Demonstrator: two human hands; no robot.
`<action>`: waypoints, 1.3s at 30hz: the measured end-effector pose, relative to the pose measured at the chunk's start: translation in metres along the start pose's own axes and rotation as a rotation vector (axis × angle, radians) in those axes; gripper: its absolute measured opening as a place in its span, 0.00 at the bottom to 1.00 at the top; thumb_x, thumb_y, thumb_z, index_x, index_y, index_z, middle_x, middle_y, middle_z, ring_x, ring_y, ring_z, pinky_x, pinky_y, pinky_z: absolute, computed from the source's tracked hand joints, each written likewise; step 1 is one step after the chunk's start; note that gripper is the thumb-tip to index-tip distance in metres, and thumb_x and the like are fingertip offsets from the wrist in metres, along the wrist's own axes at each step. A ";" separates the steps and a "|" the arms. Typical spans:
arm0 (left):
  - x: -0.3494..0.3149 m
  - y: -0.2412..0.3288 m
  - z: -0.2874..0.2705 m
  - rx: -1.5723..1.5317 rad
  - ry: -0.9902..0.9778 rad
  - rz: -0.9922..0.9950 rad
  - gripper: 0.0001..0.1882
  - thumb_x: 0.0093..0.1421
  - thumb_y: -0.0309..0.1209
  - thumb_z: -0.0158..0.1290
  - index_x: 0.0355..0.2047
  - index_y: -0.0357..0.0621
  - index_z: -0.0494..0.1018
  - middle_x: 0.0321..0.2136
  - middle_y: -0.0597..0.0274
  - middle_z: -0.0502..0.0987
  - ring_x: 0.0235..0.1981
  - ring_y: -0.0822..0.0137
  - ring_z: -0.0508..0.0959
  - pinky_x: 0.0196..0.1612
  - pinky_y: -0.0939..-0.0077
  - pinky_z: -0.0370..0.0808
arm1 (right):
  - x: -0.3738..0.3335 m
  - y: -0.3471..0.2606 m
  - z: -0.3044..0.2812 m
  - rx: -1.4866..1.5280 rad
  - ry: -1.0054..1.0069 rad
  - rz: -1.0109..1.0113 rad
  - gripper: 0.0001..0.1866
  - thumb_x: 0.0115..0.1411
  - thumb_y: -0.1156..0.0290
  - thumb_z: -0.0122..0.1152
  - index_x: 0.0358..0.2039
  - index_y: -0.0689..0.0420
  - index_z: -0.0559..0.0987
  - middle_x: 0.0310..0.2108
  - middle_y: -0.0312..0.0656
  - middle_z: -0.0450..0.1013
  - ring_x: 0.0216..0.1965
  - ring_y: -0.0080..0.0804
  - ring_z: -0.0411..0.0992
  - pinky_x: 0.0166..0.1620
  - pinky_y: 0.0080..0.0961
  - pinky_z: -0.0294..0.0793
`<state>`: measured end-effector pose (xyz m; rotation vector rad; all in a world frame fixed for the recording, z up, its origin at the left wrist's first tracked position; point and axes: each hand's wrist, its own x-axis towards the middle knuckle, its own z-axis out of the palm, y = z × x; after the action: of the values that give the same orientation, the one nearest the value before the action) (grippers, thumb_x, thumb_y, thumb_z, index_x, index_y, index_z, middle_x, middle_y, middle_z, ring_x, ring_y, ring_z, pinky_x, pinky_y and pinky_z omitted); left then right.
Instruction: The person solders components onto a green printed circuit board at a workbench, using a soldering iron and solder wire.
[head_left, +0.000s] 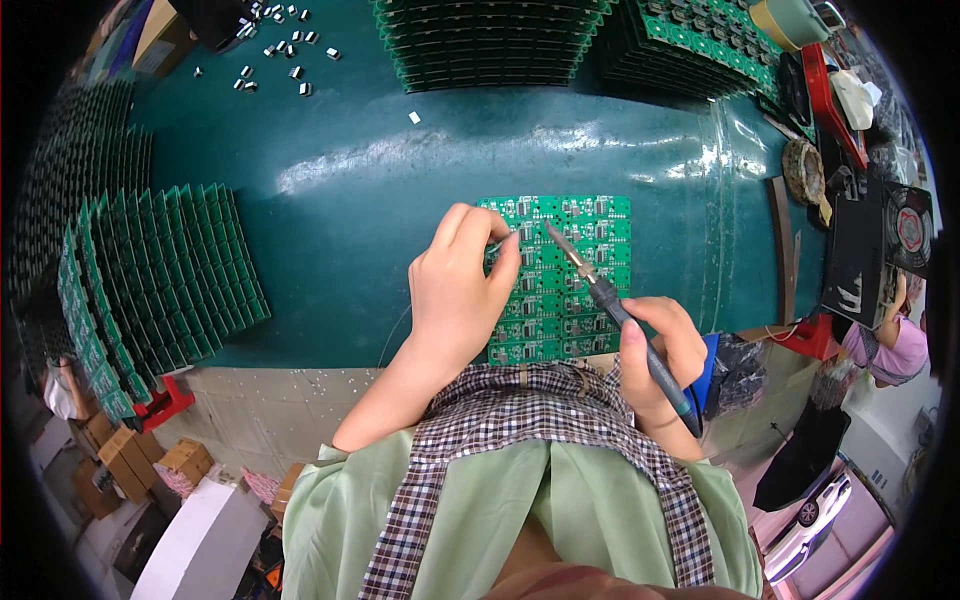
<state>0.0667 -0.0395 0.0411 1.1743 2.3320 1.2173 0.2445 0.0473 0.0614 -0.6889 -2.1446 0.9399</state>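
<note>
A green circuit board panel [590,300] lies flat on the table in front of me, covered with rows of small parts. My right hand [668,350] is wrapped round the dark handle of a soldering iron [605,295]. Its metal tip points up and left, over the upper middle of the panel. At the panel's upper left edge, my left hand [462,275] is closed, thumb and fingers pinched together. What it pinches is too small to make out; a thin wire [395,335] shows faintly beside that wrist.
Stacks of green boards stand at the left [175,290], at the far middle [490,45] and far right [690,50]. Small metal components [290,45] lie scattered at the far left. A dark fan unit [880,240] stands at the right edge, near another person in pink [890,350].
</note>
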 end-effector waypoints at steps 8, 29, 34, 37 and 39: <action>-0.012 -0.002 0.008 0.000 0.055 0.065 0.07 0.50 0.19 0.56 0.29 0.39 0.71 0.29 0.61 0.73 0.16 0.71 0.66 0.19 0.77 0.64 | -0.006 0.000 -0.001 -0.007 -0.054 -0.006 0.09 0.47 0.78 0.61 0.31 0.65 0.77 0.24 0.47 0.75 0.24 0.38 0.74 0.27 0.26 0.72; -0.010 -0.001 0.006 0.150 0.040 0.131 0.06 0.49 0.21 0.57 0.29 0.42 0.74 0.29 0.62 0.71 0.25 0.61 0.76 0.26 0.69 0.72 | -0.008 -0.006 0.004 0.013 -0.105 0.070 0.10 0.47 0.79 0.62 0.32 0.64 0.78 0.24 0.47 0.75 0.24 0.39 0.75 0.28 0.27 0.73; -0.009 0.000 0.000 0.215 0.016 0.117 0.05 0.49 0.23 0.59 0.28 0.43 0.76 0.28 0.63 0.73 0.26 0.63 0.76 0.27 0.72 0.72 | -0.009 -0.006 0.002 0.008 -0.095 0.030 0.10 0.46 0.79 0.62 0.32 0.65 0.77 0.24 0.47 0.75 0.24 0.39 0.75 0.28 0.27 0.73; -0.014 -0.003 -0.001 0.099 0.016 0.105 0.06 0.49 0.22 0.59 0.28 0.41 0.75 0.29 0.62 0.74 0.27 0.63 0.76 0.28 0.72 0.72 | -0.010 -0.003 -0.001 0.021 -0.046 -0.019 0.09 0.47 0.79 0.61 0.31 0.65 0.77 0.24 0.47 0.75 0.24 0.39 0.74 0.27 0.27 0.73; -0.017 -0.003 -0.005 0.038 -0.045 0.069 0.06 0.49 0.21 0.58 0.29 0.40 0.73 0.29 0.60 0.74 0.28 0.62 0.77 0.29 0.72 0.72 | -0.012 -0.003 -0.001 0.028 -0.017 -0.032 0.09 0.47 0.78 0.61 0.31 0.66 0.77 0.24 0.47 0.75 0.23 0.38 0.74 0.27 0.27 0.73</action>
<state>0.0739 -0.0562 0.0396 1.2904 2.3097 1.1614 0.2524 0.0383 0.0597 -0.6336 -2.1472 0.9602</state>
